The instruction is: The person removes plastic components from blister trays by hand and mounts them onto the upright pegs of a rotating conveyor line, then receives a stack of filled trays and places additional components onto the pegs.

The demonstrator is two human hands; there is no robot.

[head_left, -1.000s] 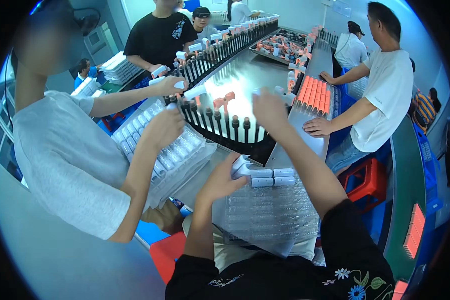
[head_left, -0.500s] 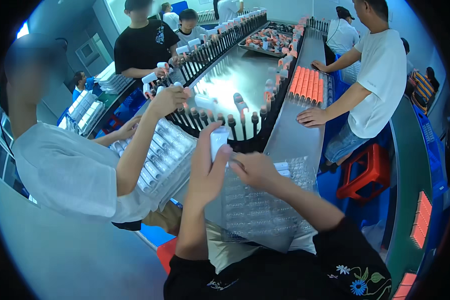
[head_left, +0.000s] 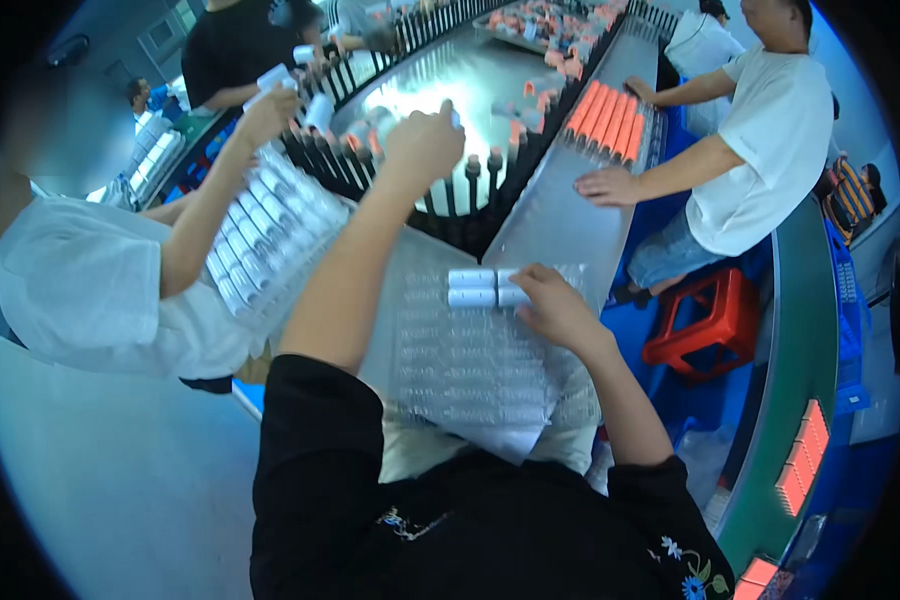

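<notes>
A clear plastic tray (head_left: 470, 375) with rows of pockets lies on my lap. Two white tubes (head_left: 471, 287) sit in its far row. My right hand (head_left: 555, 305) rests on a third white tube at the right end of that row, fingers curled over it. My left hand (head_left: 425, 145) is stretched out over the row of black pegs (head_left: 450, 195) on the conveyor, fingers closed around a small white tube that is mostly hidden.
A person in white on my left holds a tray full of white tubes (head_left: 270, 235). Across the steel conveyor (head_left: 550, 215) a person in a white shirt rests a hand near orange tubes (head_left: 605, 120). A red stool (head_left: 705, 320) stands at right.
My left hand has gone from the tray forward to the black pegs. My right hand has come down onto the tray's far row, where white tubes now lie.
</notes>
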